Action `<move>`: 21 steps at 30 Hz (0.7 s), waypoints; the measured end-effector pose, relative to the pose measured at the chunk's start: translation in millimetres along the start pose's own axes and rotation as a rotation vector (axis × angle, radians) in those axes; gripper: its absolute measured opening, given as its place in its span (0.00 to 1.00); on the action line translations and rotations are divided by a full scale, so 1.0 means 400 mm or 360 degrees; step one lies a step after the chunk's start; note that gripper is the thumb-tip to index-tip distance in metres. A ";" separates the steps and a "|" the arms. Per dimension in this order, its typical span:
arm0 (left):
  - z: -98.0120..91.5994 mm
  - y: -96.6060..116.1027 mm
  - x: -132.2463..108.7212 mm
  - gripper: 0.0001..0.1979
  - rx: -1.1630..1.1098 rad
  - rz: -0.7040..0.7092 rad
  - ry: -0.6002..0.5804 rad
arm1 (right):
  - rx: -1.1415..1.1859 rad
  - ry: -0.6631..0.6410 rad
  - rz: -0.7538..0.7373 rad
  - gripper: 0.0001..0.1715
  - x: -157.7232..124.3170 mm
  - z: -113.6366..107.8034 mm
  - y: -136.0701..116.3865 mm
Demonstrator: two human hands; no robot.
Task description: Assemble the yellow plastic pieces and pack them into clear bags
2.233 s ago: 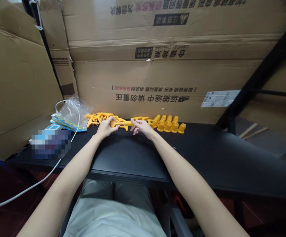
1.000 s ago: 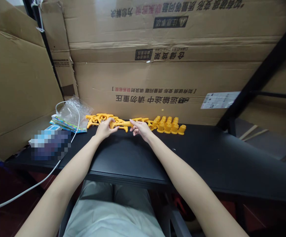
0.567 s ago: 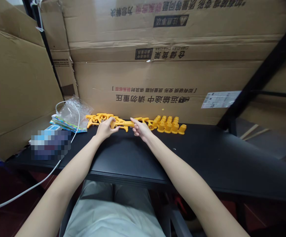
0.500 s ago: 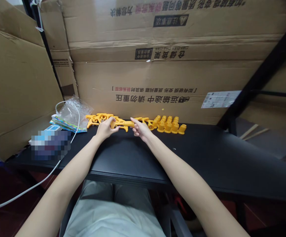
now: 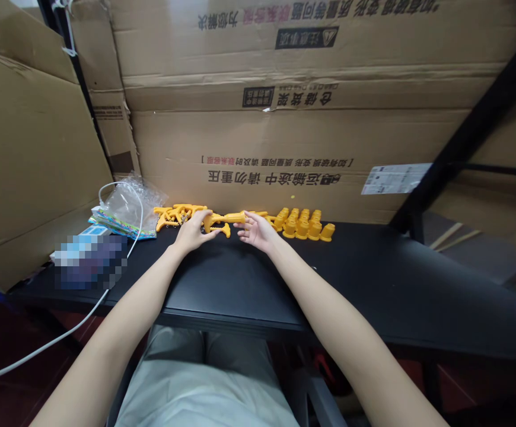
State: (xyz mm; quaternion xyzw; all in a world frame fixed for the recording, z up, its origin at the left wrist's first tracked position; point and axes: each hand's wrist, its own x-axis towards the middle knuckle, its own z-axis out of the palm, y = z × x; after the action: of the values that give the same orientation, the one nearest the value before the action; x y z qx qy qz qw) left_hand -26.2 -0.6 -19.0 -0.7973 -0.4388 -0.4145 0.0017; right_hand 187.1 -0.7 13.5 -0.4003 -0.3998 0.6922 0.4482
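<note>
Between my hands, above the black table, lies a yellow plastic piece [image 5: 232,218] with a slim stem, held roughly level. My left hand [image 5: 192,233] grips its wider left end with thumb and fingers. Thumb and forefinger of my right hand [image 5: 257,230] pinch the right end, while the other fingers are loosely spread. Behind my left hand is a pile of yellow curved-end plastic pieces [image 5: 169,218], with small dark chains among them. To the right of my right hand, several yellow cup-shaped pieces [image 5: 302,227] stand upright in rows.
The black table [image 5: 373,284] runs along a cardboard wall [image 5: 258,130] at the back. At left are a clear plastic bag [image 5: 129,198], colourful flat packs [image 5: 122,225], a blurred-out item [image 5: 91,261] and a white cable [image 5: 84,320]. A black metal post [image 5: 458,127] slants at right.
My right hand has turned and its fingers have loosened and spread a little at the end of the yellow piece. The left hand still holds the other end. The view has shifted slightly.
</note>
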 end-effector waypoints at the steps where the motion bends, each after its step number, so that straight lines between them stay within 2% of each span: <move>1: 0.002 0.002 0.000 0.24 -0.0022 0.0014 -0.0034 | 0.0007 0.0023 -0.0003 0.14 0.001 -0.004 -0.002; 6: 0.015 0.016 -0.005 0.25 -0.0063 0.0036 -0.0125 | 0.0009 0.0010 0.0022 0.19 0.005 -0.013 -0.009; 10: 0.025 0.016 -0.009 0.31 -0.0066 0.0036 -0.0211 | -0.0011 0.0104 0.0007 0.15 0.007 -0.022 -0.012; 14: 0.032 0.010 -0.010 0.32 -0.0103 0.0050 -0.0263 | -0.0057 0.0125 0.0051 0.18 0.011 -0.035 -0.010; 17: 0.034 0.009 -0.010 0.33 -0.0110 0.0060 -0.0303 | -0.0067 0.0139 0.0082 0.16 0.016 -0.039 -0.007; 21: 0.036 0.003 -0.008 0.37 -0.0029 0.0099 -0.0336 | -0.0003 0.0262 -0.0096 0.14 0.034 -0.042 -0.004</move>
State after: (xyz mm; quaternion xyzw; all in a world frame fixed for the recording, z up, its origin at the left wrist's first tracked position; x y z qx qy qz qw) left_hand -16.5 1.7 -30.0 -0.8497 -0.4076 -0.3320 -0.0389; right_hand 199.2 15.8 6.3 -0.4439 -0.3742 0.6428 0.4997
